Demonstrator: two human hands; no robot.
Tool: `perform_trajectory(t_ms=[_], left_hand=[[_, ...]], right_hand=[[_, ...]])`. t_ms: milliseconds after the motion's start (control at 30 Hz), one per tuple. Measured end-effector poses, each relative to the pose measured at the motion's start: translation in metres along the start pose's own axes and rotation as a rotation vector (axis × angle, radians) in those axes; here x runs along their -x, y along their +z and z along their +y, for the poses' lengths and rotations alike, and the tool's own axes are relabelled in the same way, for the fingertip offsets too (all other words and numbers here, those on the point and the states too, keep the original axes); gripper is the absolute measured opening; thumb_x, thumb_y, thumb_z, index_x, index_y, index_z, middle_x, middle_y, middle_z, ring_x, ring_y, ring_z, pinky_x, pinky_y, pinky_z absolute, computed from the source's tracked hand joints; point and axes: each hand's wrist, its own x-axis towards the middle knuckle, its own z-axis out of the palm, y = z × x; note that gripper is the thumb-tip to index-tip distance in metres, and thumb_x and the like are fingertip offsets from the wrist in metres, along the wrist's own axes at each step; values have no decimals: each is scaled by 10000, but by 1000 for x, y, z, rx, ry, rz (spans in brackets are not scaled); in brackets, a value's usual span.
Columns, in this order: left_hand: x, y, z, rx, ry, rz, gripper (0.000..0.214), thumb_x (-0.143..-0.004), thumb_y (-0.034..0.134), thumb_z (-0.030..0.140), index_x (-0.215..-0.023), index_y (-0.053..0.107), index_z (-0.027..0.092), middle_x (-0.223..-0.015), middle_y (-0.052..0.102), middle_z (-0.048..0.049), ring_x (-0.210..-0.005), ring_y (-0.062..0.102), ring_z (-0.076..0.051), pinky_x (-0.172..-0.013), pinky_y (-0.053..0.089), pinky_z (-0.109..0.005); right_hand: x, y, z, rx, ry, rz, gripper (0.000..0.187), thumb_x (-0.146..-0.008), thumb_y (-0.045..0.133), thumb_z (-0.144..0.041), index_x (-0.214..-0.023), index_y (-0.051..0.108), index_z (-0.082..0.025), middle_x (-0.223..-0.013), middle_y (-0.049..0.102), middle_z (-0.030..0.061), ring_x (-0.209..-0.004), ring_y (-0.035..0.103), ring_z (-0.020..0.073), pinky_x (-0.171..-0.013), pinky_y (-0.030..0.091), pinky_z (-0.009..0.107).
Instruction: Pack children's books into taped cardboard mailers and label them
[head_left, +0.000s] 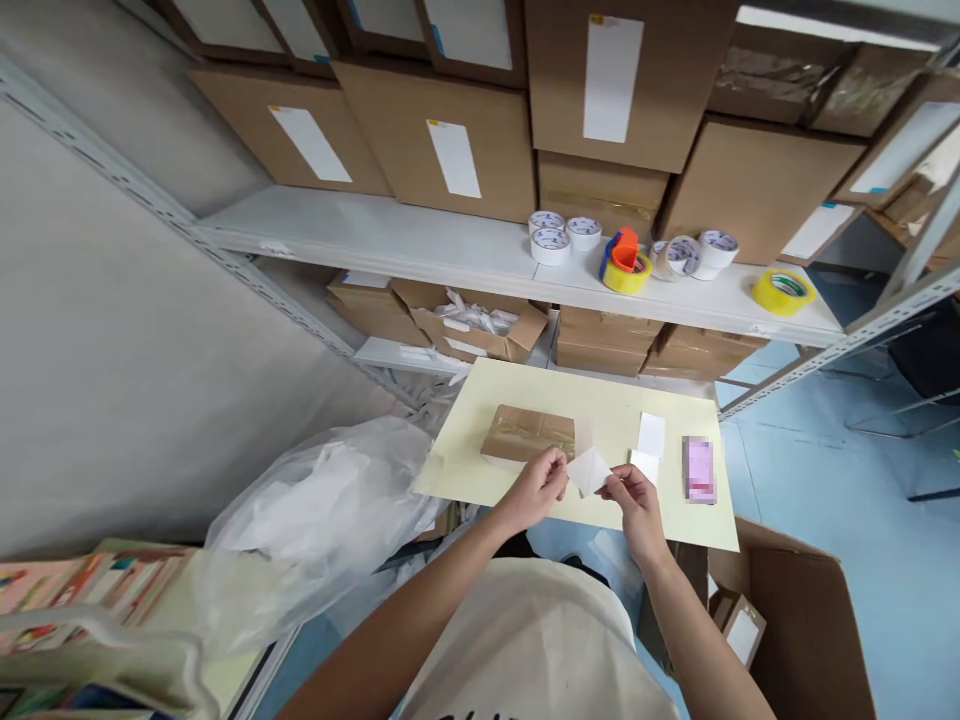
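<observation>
A small white paper label (589,470) is pinched between both my hands above the pale yellow table (510,400). My left hand (537,486) grips its left edge with thumb and fingers closed. My right hand (631,492) pinches its right edge. Just behind my left hand lies a flat brown parcel wrapped in clear tape (527,434). Two more white paper pieces (651,436) lie to the right of the label. Beside them rests a pink phone (699,469).
A white shelf (420,245) behind the table carries white tape rolls (551,244), yellow tape rolls (783,290) and an orange tape dispenser (623,255), with cardboard boxes (442,140) stacked above. A clear plastic bag (315,520) sits left; an open carton (795,620) stands at the right.
</observation>
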Motion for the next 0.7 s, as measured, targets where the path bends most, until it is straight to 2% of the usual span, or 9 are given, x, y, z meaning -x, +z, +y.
perform_trajectory(t_ms=[100, 200, 300, 433, 567, 700], left_hand=[[-17, -51, -15, 27, -128, 100, 254, -789, 569, 414, -691, 418, 234, -447, 399, 109, -374, 356, -75, -430, 276, -210], [-33, -103, -23, 81, -189, 234, 221, -740, 583, 391, -684, 447, 226, -403, 411, 114, -331, 362, -68, -409, 269, -204], [-48, -148, -25, 193, -235, 364, 244, -689, 618, 389, -667, 445, 217, -453, 508, 83, -354, 441, -69, -411, 300, -198], [-66, -196, -32, 265, -265, 505, 305, -657, 667, 420, -719, 453, 212, -546, 608, 44, -430, 556, -95, -452, 391, -202], [-93, -238, -43, 104, -213, 501, 260, -712, 658, 384, -733, 468, 208, -594, 648, 18, -507, 622, -124, -526, 472, -231], [-147, -270, -43, -243, -127, 421, 137, -796, 589, 265, -729, 486, 204, -636, 662, 5, -597, 646, -139, -637, 508, -261]], right_hand=[[-14, 13, 6, 99, 11, 85, 330, -825, 620, -511, -721, 589, -199, -562, 540, -32, -504, 490, 114, -491, 430, 235], [-27, 24, 11, 201, 22, 147, 366, -804, 626, -550, -716, 592, -196, -530, 470, -51, -462, 392, 100, -428, 338, 223], [-39, 35, 14, 246, 59, 221, 402, -784, 631, -588, -730, 598, -190, -544, 485, -42, -463, 388, 104, -418, 315, 231], [-50, 53, 20, 208, 99, 360, 400, -785, 639, -589, -763, 583, -193, -522, 461, -60, -462, 400, 106, -447, 334, 239], [-46, 76, 27, 156, 119, 476, 380, -795, 645, -569, -794, 570, -197, -532, 477, -59, -491, 431, 113, -501, 374, 254], [-33, 93, 30, 146, 142, 522, 383, -780, 664, -569, -796, 571, -198, -554, 490, -52, -519, 451, 121, -528, 388, 264]])
